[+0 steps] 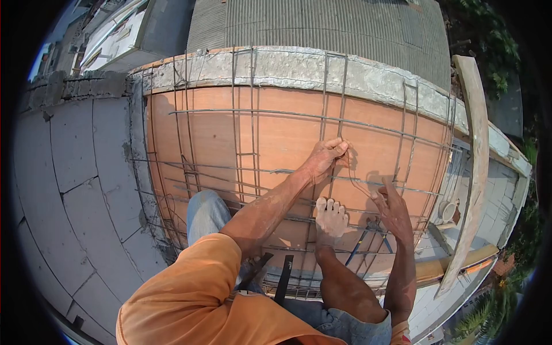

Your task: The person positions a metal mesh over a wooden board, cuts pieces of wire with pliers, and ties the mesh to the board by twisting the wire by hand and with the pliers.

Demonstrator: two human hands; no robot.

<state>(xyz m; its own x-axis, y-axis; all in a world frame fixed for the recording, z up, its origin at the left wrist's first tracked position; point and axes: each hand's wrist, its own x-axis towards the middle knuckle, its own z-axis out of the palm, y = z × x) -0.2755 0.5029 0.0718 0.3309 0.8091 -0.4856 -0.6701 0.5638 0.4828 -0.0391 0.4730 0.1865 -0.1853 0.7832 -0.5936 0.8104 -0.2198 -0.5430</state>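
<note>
My left hand (328,158) is closed in a pinch beside a steel rebar (344,86) that runs over the plywood panel (282,138). A thin tie wire (352,172) hangs in a bend from its fingertips toward my right hand (394,210). The thumb side of my right hand meets the wire's lower end, its fingers partly curled with one pointing up. Crossing rebar (276,114) forms a grid around both hands. Blue-handled pincers (359,244) lie on the bars below my right hand, near my bare foot (332,219).
A rough concrete edge (276,69) borders the panel at the top, with a corrugated roof (333,26) beyond. A long wooden plank (474,144) leans at the right. Grey blocks (75,167) cover the left side. A pale round cup-like object (447,211) sits right of the grid.
</note>
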